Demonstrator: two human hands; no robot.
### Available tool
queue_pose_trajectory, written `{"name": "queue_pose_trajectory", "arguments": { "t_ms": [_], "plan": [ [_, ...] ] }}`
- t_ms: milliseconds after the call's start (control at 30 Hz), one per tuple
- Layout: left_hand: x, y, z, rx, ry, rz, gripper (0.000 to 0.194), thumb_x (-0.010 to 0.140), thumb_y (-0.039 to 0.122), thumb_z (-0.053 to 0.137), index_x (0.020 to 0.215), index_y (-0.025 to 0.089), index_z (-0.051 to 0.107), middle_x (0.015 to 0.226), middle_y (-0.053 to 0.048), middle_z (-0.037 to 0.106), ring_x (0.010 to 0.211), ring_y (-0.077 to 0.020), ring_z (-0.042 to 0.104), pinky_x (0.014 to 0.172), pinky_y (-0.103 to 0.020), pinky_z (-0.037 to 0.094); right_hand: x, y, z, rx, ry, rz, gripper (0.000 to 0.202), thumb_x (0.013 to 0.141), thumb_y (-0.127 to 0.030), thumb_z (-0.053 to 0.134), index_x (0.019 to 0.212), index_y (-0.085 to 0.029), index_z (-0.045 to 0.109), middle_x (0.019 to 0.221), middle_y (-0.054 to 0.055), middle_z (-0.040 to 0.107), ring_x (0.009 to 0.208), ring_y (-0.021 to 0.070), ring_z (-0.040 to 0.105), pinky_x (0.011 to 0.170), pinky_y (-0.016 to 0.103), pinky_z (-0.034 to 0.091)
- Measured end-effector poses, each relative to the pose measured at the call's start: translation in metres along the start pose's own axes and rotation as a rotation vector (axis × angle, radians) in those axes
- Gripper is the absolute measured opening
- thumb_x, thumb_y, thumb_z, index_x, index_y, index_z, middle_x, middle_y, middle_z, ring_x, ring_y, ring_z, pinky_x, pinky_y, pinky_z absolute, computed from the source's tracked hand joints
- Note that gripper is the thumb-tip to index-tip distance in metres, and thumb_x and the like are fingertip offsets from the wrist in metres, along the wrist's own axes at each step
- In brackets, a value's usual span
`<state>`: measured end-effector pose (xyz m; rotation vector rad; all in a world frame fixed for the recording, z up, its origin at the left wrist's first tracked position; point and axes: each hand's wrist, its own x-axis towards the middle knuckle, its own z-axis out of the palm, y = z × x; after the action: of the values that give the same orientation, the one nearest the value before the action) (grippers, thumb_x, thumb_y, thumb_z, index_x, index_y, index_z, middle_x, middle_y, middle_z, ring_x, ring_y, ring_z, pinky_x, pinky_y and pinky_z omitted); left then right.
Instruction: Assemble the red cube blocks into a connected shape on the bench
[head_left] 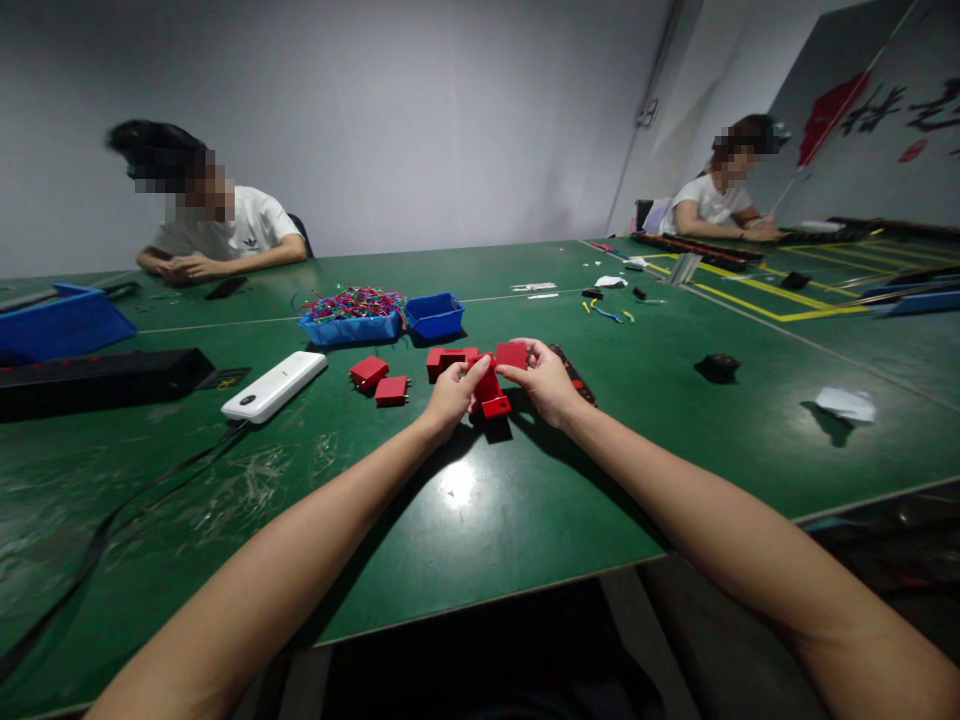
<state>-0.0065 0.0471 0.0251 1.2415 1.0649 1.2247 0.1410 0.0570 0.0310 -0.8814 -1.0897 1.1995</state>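
Tabletop [540,525] gives us room before near edge. Left hand [450,394] pinches red bracket [490,389] above it, long axis near-to-far, lipped end toward us; right hand [551,387] pinches red block [511,355] beside far end.

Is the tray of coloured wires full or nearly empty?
Full, it seems: wires heap above the rim of the blue tray. Its inside below them is hidden.

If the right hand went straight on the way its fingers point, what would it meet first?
Probably the red bracket in the left hand, or that hand's thumb. The red block pinched in the right hand would lead; their depth gap is unclear.
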Motion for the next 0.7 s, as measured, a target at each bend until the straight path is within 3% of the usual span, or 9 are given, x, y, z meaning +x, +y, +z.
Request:
{"name": "queue_pose_trajectory", "arguments": {
  "t_ms": [533, 700],
  "plan": [
    [-0.0003, 0.0008, -0.0006, 0.014, -0.007, 0.002, 0.049, 0.07, 0.063, 0.066, 0.074, 0.017, 0.051, 0.042, 0.006, 0.047, 0.035, -0.0057, 0.04, 0.037, -0.018, 0.028, -0.0017, -0.0035, -0.0008, -0.098, -0.042, -0.015, 0.038, 0.057, -0.022, 0.079, 0.089, -0.018, 0.06, 0.081, 0.001, 0.069, 0.078, 0.0152, 0.065, 0.078, 0.031, 0.052],
    [0.0003, 0.0001, 0.0, -0.001, -0.013, 0.0, 0.05, 0.069, 0.063, 0.067, 0.075, 0.016, 0.051, 0.041, 0.006, 0.047, 0.034, -0.0053, 0.039, 0.037, -0.018, 0.027, -0.0031, -0.0043, -0.0001, -0.113, -0.049, 0.037, 0.037, 0.059, -0.027, 0.078, 0.09, -0.018, 0.058, 0.081, 0.001, 0.068, 0.071, 0.0151, 0.064, 0.062, 0.029, 0.055]
  ]
}}
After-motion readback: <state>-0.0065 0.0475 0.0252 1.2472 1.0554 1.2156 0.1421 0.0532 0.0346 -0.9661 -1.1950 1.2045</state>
